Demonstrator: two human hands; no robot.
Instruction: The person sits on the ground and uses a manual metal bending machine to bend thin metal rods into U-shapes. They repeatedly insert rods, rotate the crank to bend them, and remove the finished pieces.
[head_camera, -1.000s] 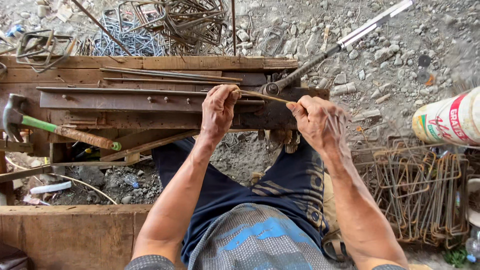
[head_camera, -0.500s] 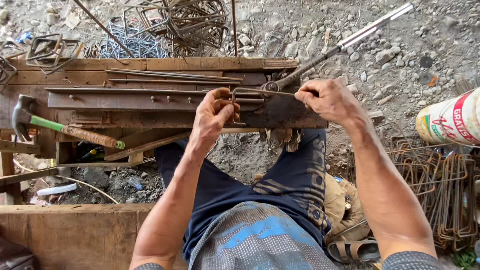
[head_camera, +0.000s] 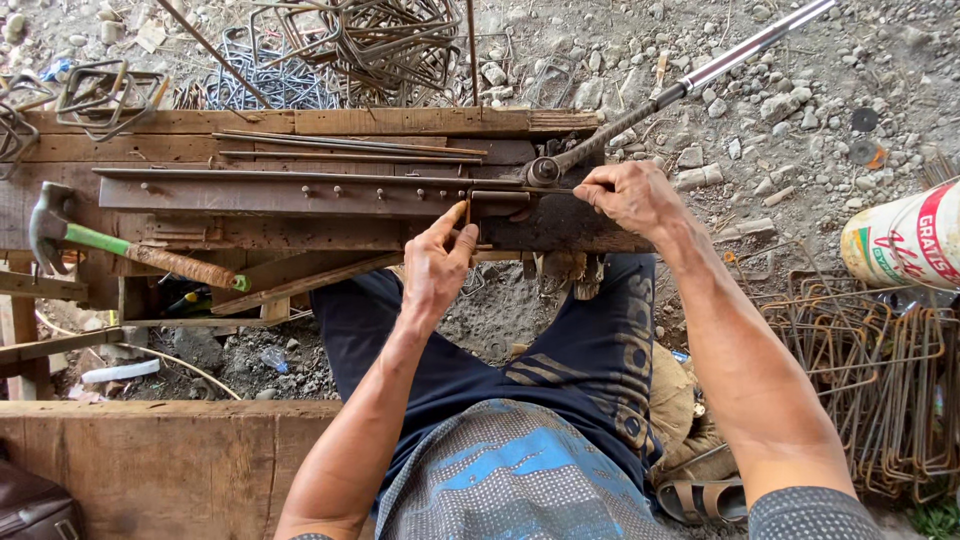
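Observation:
My left hand (head_camera: 438, 262) pinches the near end of a thin bent steel rod (head_camera: 497, 194) lying against the pins of a rusty steel bending jig (head_camera: 300, 192) on a wooden bench (head_camera: 300, 122). My right hand (head_camera: 628, 195) grips the rod's other end right beside the pivot of a long metal bending lever (head_camera: 690, 80), which slants up to the right. The rod between my hands is partly hidden by my fingers.
A hammer (head_camera: 120, 250) with a green and wrapped handle lies on the bench's left. Straight rods (head_camera: 340, 145) rest along its far side. Bent stirrups are piled at the right (head_camera: 880, 390) and behind the bench (head_camera: 370, 40). A white sack (head_camera: 905, 240) stands right. Gravel all around.
Both hands shifted left along the bench with the rod. The left hand dropped from the jig's top to its near edge, and the right hand moved up beside the lever's pivot.

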